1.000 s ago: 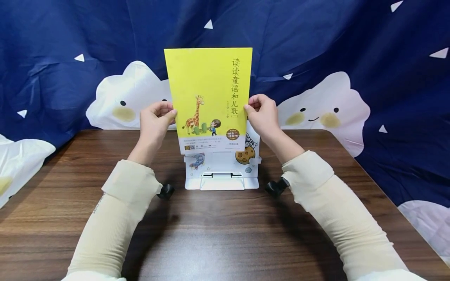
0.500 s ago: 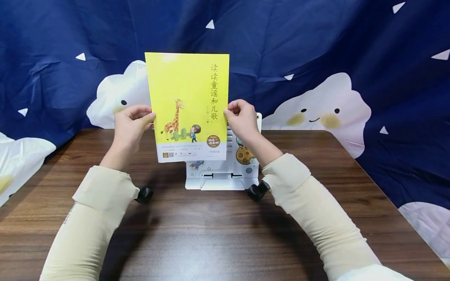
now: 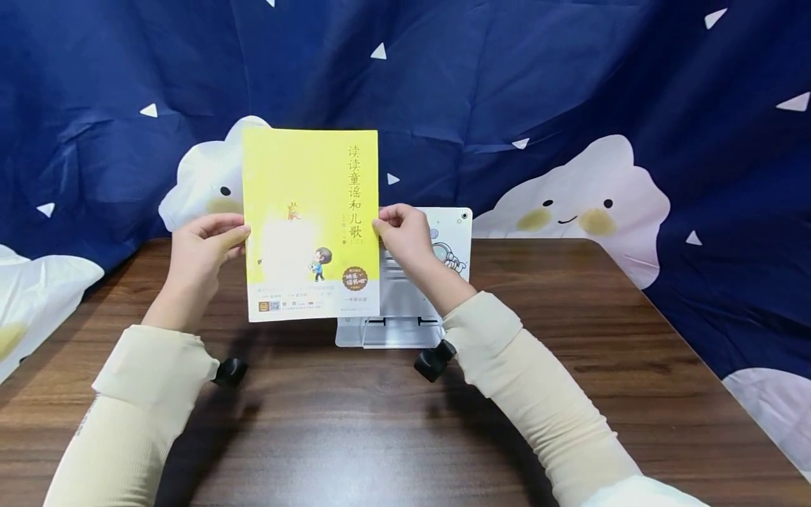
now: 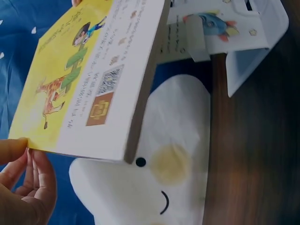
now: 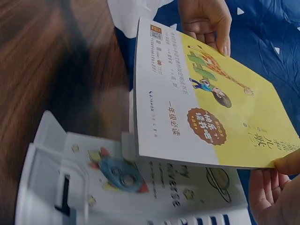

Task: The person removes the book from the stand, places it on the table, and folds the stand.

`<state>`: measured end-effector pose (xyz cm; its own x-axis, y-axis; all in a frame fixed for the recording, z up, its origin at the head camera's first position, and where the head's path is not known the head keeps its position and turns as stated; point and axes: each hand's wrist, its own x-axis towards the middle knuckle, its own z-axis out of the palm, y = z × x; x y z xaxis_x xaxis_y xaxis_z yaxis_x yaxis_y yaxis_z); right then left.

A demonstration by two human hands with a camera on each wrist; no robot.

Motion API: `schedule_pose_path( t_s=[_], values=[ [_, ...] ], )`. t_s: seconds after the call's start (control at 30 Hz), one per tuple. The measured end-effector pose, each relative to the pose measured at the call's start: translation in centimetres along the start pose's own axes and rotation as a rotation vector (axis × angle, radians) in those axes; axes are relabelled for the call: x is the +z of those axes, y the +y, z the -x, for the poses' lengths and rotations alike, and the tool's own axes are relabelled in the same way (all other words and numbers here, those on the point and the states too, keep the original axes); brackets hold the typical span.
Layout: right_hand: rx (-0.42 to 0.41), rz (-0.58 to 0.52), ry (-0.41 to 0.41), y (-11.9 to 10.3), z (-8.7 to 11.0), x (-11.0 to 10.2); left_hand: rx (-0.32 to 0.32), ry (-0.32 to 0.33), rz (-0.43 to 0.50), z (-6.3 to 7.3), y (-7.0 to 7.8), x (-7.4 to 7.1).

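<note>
On the yellow book (image 3: 312, 232) the title is written vertically, 读读童谣和儿歌, with (二) under it. Its round brown badge (image 5: 206, 126) says 快乐读书吧, and the white bottom strip (image 5: 161, 98) carries 一年级必读 and a QR code (image 4: 110, 79), beside lines too small for reading. On the white stand (image 3: 405, 303), the word endings "ry" and "niverse" can be read.

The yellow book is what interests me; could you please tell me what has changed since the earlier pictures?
The book has moved to the left and lower in the head view, uncovering more of the white stand. The left hand and right hand moved with it, both still gripping its side edges. The stand stayed put on the table.
</note>
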<state>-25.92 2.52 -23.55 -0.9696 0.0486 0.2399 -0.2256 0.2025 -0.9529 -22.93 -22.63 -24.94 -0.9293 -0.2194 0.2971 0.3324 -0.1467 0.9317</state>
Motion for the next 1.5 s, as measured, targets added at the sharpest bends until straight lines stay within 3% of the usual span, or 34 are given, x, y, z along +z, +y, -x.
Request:
schedule_pose_path(
  t_s=[0.2, 0.23, 0.37, 0.43, 0.63, 0.77, 0.93, 1.27, 1.43, 1.5],
  values=[
    [0.073, -0.055, -0.05, 0.7, 0.6, 1.6, -0.063, 0.008, -0.025, -4.7, -6.9, -7.1],
    [0.075, -0.052, -0.053, 0.8, 0.7, 1.8, -0.094, 0.004, 0.007, -5.0, -7.4, -7.7],
    [0.06, -0.028, -0.055, 1.2, 1.0, 2.6, -0.143, 0.053, -0.063, -6.1, -9.6, -10.0],
    [0.059, -0.028, -0.06, 1.4, 1.2, 2.9, -0.155, 0.081, -0.086, -5.9, -9.8, -10.4],
    [0.095, -0.096, -0.077, 1.9, 1.4, 4.2, -0.169, 0.045, -0.058, -5.2, -9.4, -11.5],
    [0.131, -0.135, -0.086, 2.3, 1.7, 5.3, -0.151, 0.102, -0.189, -5.9, -11.6, -14.1],
    [0.173, -0.121, -0.104, 2.6, 2.4, 6.6, -0.164, 0.114, -0.2, -5.0, -12.3, -15.8],
    [0.212, -0.093, -0.096, 3.2, 3.3, 9.1, -0.251, 0.141, -0.26, -2.7, -11.3, -16.4],
    [0.229, -0.099, -0.1, 3.7, 3.7, 9.8, -0.263, 0.109, -0.253, -2.1, -10.6, -16.2],
    [0.228, -0.085, -0.101, 4.0, 3.8, 10.0, -0.285, 0.072, -0.25, -0.9, -8.5, -14.6]
  ],
)
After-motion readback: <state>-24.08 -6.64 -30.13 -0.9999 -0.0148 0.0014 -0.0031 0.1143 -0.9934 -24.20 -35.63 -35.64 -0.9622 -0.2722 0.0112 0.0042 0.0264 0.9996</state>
